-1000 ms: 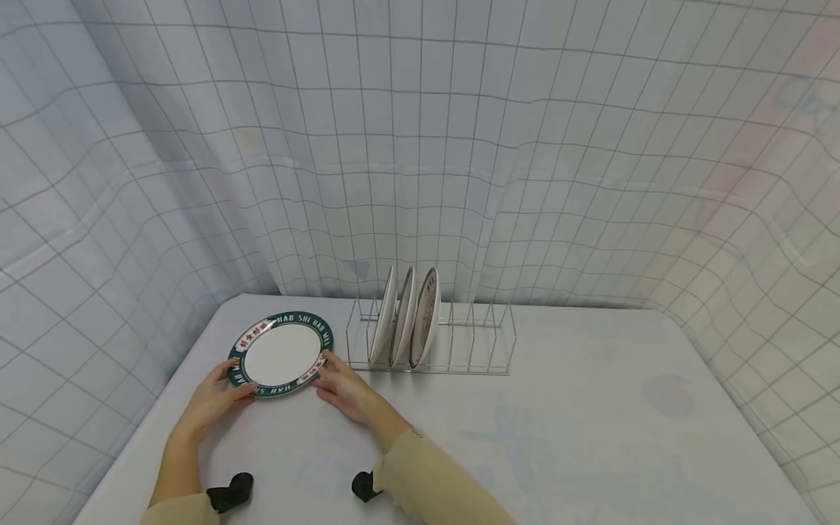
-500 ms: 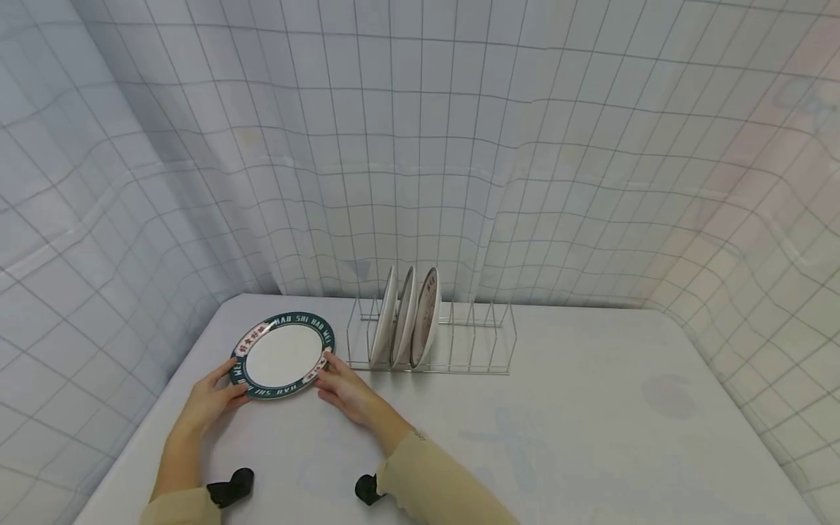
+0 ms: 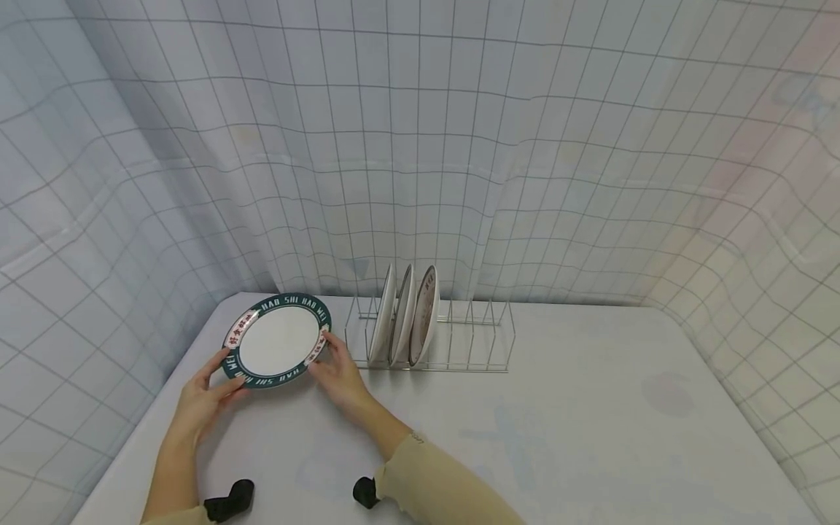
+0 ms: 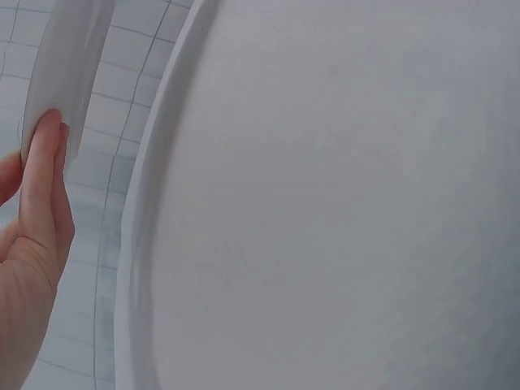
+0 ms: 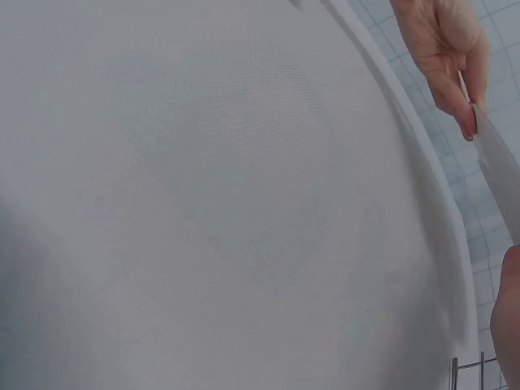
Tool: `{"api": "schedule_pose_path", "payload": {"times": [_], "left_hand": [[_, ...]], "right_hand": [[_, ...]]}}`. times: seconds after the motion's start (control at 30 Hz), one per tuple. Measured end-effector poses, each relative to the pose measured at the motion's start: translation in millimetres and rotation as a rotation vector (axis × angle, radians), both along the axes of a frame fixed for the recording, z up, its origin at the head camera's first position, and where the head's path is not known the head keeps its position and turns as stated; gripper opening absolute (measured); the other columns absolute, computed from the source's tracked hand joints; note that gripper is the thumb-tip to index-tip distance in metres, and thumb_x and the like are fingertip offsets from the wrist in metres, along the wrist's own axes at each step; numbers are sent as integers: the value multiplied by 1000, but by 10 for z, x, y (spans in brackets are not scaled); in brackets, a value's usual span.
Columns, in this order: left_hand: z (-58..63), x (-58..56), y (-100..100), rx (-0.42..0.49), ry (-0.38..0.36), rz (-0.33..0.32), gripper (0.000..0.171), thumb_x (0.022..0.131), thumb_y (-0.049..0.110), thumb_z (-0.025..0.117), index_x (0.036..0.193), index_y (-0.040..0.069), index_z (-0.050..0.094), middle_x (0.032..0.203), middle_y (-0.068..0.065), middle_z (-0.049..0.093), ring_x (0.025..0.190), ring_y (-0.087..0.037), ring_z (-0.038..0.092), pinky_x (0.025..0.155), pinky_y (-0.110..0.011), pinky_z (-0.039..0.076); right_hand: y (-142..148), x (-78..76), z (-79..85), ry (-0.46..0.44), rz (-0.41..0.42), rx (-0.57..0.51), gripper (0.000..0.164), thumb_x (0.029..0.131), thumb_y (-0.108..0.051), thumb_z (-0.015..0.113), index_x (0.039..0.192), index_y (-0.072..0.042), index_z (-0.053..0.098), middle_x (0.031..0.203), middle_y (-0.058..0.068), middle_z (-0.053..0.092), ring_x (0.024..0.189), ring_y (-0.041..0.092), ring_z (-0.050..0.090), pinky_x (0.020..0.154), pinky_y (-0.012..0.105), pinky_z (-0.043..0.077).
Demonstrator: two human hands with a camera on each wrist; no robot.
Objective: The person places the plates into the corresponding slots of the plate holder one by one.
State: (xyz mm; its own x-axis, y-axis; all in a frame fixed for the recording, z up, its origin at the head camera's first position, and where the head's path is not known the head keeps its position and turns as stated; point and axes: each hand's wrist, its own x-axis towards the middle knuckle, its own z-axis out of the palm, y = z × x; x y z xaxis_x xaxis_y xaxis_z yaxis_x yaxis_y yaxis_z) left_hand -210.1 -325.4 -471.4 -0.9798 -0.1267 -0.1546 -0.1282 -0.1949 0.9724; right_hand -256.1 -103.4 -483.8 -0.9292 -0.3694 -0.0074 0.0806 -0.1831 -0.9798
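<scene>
A white oval plate (image 3: 278, 340) with a dark green lettered rim is held at the far left of the table. My left hand (image 3: 203, 401) pinches its lower left rim, thumb on top and fingers below. On the opposite side my right hand (image 3: 343, 379) grips the lower right rim. From the left wrist, the plate (image 4: 69, 65) appears edge-on, its pale underside above the fingers of my left hand (image 4: 36, 219). The right wrist view has the plate (image 5: 494, 162) stretching between my left hand (image 5: 447, 49) and my right hand (image 5: 508, 317).
A wire dish rack (image 3: 479, 370) stands right of the plate at the back of the table (image 3: 590, 423). Three plates (image 3: 424, 317) stand upright in its left half; slots remain bare to their right. Grid-patterned curtains (image 3: 446, 146) enclose the back and sides.
Both hands have raised the plate off the table, and it has shifted slightly up and left in the head view. The rack and its plates have stayed put.
</scene>
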Motion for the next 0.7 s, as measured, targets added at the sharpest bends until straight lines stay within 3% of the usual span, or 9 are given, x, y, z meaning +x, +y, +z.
{"api": "schedule_pose_path", "payload": {"times": [0.17,0.27,0.43,0.57,0.7], "left_hand": [[83,34,129,134,40,25,81,85,-9,56,147,11,9,151,2,-10,81,-1,60,76,-17,52],[110,45,206,190,72,45,80,84,-10,57,147,12,13,147,1,3,80,-3,62,76,-17,52],[123,42,316,282,146,41,76,85,-14,54,146,11,16,125,6,27,80,-8,64,75,-19,53],[144,19,400,317,184,14,73,85,-14,52,146,10,18,123,5,30,83,-8,63,77,-20,53],[205,-21,508,306,205,-58,72,88,-12,50,147,9,16,123,1,30,87,-7,62,80,-20,52]], "right_hand": [[14,12,110,-5,-10,-108,59,91,-1,53,138,-28,30,136,11,41,115,21,51,95,30,46],[51,4,172,3,10,-144,60,92,-1,51,139,-29,28,133,11,44,113,20,53,94,30,46],[137,-22,268,65,60,-180,61,93,-3,49,142,-27,21,131,16,43,110,20,53,96,33,45],[198,-9,374,114,56,-211,63,92,1,49,142,-24,20,128,18,44,105,19,53,95,34,45],[276,26,520,178,-2,-211,65,89,5,50,141,-24,23,120,16,45,96,15,53,87,29,50]]}}
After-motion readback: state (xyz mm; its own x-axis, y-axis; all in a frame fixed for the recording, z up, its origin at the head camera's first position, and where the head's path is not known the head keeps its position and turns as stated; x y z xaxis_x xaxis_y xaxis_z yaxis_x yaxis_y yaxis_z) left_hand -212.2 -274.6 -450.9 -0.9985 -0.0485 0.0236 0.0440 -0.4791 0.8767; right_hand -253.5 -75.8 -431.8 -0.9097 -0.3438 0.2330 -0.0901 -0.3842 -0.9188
